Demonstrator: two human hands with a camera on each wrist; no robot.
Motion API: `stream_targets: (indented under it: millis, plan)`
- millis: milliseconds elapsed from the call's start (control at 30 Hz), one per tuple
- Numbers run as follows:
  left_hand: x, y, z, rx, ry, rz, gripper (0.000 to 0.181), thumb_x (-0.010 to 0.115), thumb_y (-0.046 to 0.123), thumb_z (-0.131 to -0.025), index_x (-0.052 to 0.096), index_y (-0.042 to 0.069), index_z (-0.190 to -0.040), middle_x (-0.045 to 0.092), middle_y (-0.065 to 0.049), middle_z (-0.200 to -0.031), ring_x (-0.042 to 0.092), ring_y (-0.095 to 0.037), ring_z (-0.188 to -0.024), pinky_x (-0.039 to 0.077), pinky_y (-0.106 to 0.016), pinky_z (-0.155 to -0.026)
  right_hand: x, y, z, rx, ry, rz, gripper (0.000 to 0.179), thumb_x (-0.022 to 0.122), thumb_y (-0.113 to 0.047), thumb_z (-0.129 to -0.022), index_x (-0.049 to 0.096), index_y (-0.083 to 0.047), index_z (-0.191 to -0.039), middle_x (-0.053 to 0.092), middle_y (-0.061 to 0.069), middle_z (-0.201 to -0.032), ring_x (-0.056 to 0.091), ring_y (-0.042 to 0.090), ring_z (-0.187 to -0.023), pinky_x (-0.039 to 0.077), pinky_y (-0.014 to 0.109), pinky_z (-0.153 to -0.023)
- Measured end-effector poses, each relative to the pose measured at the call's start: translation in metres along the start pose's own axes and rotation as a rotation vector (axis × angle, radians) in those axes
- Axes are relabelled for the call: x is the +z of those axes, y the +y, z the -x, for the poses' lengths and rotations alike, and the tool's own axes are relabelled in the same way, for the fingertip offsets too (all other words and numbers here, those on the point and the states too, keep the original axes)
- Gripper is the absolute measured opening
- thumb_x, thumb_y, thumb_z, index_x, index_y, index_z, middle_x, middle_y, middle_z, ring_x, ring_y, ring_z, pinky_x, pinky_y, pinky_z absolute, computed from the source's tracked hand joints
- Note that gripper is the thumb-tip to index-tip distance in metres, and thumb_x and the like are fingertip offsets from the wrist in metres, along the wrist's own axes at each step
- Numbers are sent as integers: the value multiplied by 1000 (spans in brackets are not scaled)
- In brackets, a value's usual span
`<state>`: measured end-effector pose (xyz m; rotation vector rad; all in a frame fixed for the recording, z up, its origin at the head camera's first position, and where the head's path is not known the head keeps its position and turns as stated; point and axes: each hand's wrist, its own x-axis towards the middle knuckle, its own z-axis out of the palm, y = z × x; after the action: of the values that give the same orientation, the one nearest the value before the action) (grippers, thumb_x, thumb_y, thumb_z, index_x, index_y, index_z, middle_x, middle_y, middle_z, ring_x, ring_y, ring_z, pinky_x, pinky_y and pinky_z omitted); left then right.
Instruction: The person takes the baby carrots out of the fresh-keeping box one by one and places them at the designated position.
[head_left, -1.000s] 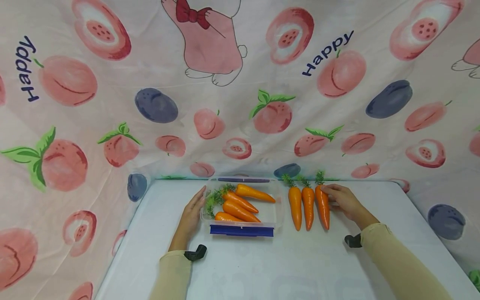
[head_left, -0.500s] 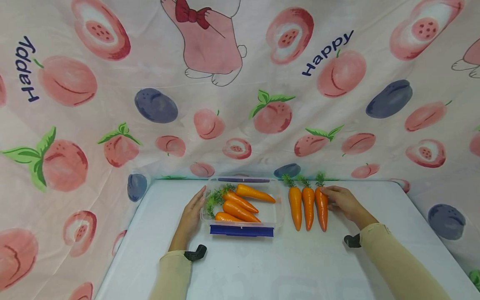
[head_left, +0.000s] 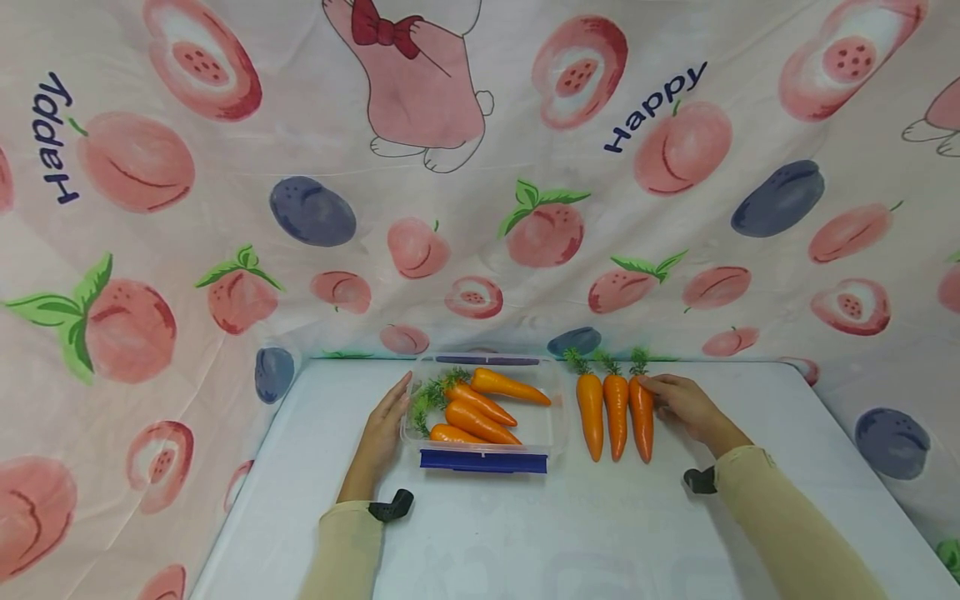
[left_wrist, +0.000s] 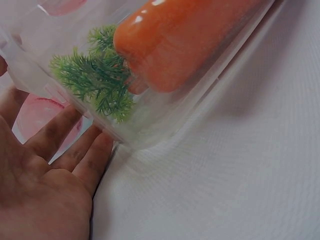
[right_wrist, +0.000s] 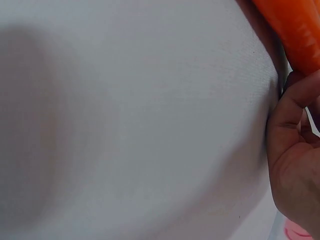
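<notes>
My left hand (head_left: 382, 432) rests against the left wall of a clear plastic box (head_left: 558, 425) with blue latches. In the left wrist view the extended fingers (left_wrist: 55, 127) touch the box's side. Several orange carrots (head_left: 482, 423) with green tops lie inside it. Right of the box, three more carrots lie side by side on the table, tips towards me. My right hand (head_left: 693, 410) holds the rightmost carrot (head_left: 642, 425) near its leafy end. The right wrist view shows curled fingers (right_wrist: 292, 107) at the thick end of that carrot (right_wrist: 297, 32).
The middle carrot (head_left: 617, 417) and the left carrot (head_left: 590, 417) of the row lie close beside the held one. A white table (head_left: 555, 533) carries everything. Behind it hangs a fruit-patterned cloth (head_left: 465, 200).
My right hand has shifted the rightmost carrot slightly left and towards me, closer to the other two in the row. The left hand and the box have stayed still.
</notes>
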<state>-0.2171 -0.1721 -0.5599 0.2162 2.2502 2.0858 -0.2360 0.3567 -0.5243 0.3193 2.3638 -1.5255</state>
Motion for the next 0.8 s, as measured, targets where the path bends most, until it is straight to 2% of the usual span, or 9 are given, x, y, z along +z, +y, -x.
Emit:
stream_targets:
  millis: [167, 367, 633, 800]
  plan:
    - [0, 0, 0, -3, 3, -5, 50, 44, 43, -109, 40, 30, -158, 30, -1, -168, 19, -27, -158, 13, -51, -130, 1, 0, 0, 11, 5, 40, 82, 57, -62, -97, 49, 5, -144, 55, 20, -138, 53, 28, -117, 51, 25, -90]
    - [1, 1, 1, -6, 0, -5, 51, 43, 43, -109, 39, 30, -158, 30, 0, -168, 19, -26, -159, 13, -52, -130, 3, 1, 1, 31, 1, 44, 86, 56, -63, -97, 46, 7, -146, 47, 26, -147, 48, 37, -129, 44, 50, -115]
    - [0, 2, 0, -15, 11, -26, 57, 44, 52, -107, 39, 30, -159, 31, 5, -167, 20, -23, -158, 13, -51, -130, 2, -1, 3, 52, -13, 73, 90, 55, -66, -96, 41, 5, -150, 44, 27, -151, 46, 40, -133, 39, 56, -119]
    - [1, 4, 1, -20, 6, -5, 57, 44, 51, -107, 38, 29, -159, 30, 5, -168, 19, -23, -158, 13, -51, -130, 4, 0, 2, 57, 6, 79, 90, 57, -65, -96, 42, 5, -150, 45, 27, -149, 47, 40, -130, 39, 56, -118]
